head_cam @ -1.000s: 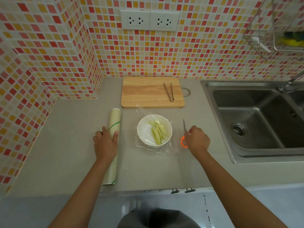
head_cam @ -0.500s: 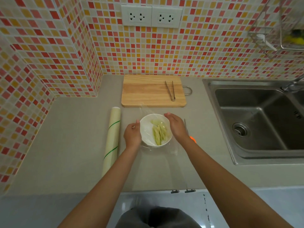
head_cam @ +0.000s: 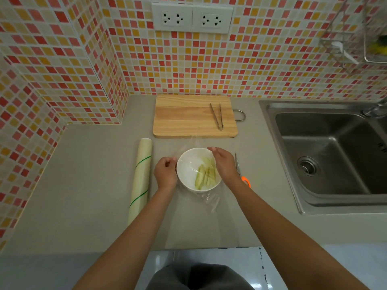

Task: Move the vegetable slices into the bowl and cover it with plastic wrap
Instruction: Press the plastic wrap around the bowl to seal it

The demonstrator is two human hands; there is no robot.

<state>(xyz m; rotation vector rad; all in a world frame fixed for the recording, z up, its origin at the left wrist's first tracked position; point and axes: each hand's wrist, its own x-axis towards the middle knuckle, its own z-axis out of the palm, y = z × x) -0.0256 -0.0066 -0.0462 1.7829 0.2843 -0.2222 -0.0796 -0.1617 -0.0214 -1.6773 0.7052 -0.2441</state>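
Bowl (head_cam: pixel 189 174) now flanked closer; both hands (head_cam: pixel 166 174) (head_cam: pixel 224 165) still pinch plastic wrap (head_cam: pixel 209 198).

Bowl (head_cam: pixel 189 164) btwn wrap roll (head_cam: pixel 140 178) (L) & scissors (head_cam: pixel 243 174) (R), board (head_cam: pixel 193 116) behind.

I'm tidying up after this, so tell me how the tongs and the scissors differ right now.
The tongs lie on the wooden cutting board, fully in view; the scissors lie on the counter beside the bowl, partly hidden by the right hand. The tongs are plain metal; the scissors have an orange handle. Neither is being held.
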